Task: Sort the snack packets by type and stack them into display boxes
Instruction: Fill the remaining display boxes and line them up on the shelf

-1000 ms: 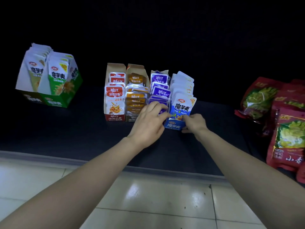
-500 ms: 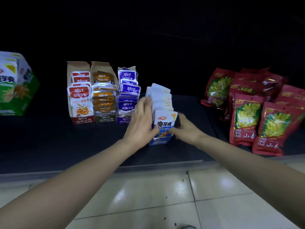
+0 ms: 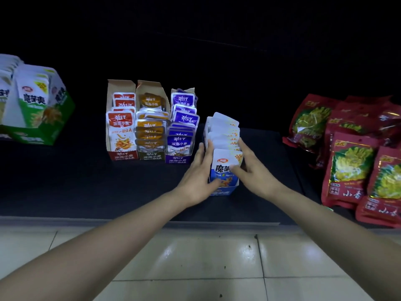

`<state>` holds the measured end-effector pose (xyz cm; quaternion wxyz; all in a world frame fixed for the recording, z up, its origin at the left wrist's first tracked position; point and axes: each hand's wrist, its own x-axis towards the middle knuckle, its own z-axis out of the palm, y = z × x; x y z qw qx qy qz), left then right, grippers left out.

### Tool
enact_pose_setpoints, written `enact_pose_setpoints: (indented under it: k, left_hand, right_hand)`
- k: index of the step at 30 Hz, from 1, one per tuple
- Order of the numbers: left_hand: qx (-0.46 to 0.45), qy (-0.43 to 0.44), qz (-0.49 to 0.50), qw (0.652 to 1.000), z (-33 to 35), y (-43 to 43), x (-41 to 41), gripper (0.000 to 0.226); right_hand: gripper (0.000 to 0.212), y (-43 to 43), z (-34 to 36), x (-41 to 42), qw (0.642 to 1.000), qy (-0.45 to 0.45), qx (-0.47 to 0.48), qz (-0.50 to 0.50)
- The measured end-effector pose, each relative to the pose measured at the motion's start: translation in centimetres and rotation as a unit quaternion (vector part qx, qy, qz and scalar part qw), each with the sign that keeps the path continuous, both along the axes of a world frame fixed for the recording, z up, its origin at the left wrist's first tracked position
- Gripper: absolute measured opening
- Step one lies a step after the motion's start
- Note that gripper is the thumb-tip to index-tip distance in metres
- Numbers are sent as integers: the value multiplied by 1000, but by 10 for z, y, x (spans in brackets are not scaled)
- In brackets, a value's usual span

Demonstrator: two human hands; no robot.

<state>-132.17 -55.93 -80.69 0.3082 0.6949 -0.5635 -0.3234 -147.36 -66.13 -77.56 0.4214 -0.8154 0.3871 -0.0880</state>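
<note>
Both hands are working one box: the left hand (image 3: 198, 178) and the right hand (image 3: 252, 168) are holding the blue display box (image 3: 225, 191) from either side, near the front edge of the black shelf top (image 3: 76, 181). The left hand is lying along the box's left wall, with its fingers fairly straight, close together and pointing away from the camera, and its thumb is wrapping onto the front face low down. The right hand is gripping the right side, fingers reaching up along the packet edges, thumb crossing the front packet (image 3: 221, 161) and covering part of its print. Each hand is pinching the box between thumb and fingers (neither is spread or hanging free). The box is standing upright on the shelf top and holding a row of blue-and-white packets (image 3: 225, 131), one behind another, white tops leaning back. To its left and a little further back, three narrow boxes are standing side by side and touching: the purple box (image 3: 178, 159) nearest, then the brown box (image 3: 152, 157), then the red box (image 3: 123, 154), each holding packets of its own colour. The left hand's fingers are sitting in the gap between the blue and purple boxes. Far left, well apart, a green box (image 3: 32, 135) of white-and-green packets is running off the frame edge. At the right, red bags (image 3: 349, 168) with yellow-green contents are lying overlapped in a pile, unboxed. Pale tiled floor (image 3: 195, 257) is showing below the shelf edge, with both forearms crossing over it.
</note>
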Motion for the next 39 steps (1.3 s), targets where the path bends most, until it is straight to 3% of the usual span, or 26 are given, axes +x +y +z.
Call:
enact_pose_setpoints:
  k: [5,9,14,22,26,29,33,36,39]
  left_hand:
    - [-2,-21,30,999,3,4,0,96]
    - [19,-77,29,996,18,8,11,90]
    - [77,-145,-34,986,43,2,18,84]
    - [128,-162,-72,976,64,-2,19,82]
    - [87,-126,-49,987,76,4,20,83]
    - [40,-165,-42,985,74,1,18,86]
    - [-33,-223,-58,973,56,-9,4,56]
    - [-96,-212,-30,972,36,-10,-6,39]
    - [-151,-163,10,975,21,-6,-14,34]
  right_hand:
    - [67,-5,-17,-8,998,-55,5,-10]
    - [63,-15,-13,-2,999,-45,13,3]
    - [63,-19,-8,-7,997,-49,-44,26]
    - [63,-12,-16,-19,984,-71,-146,74]
    - [54,-17,-18,-20,986,-92,-121,65]
    - [47,-19,-18,-21,985,-98,-112,82]
    - [45,-14,-18,-25,986,-104,-78,108]
    - [47,-22,-13,-28,982,-173,-3,73]
    - [49,-39,-12,-25,970,-244,5,0]
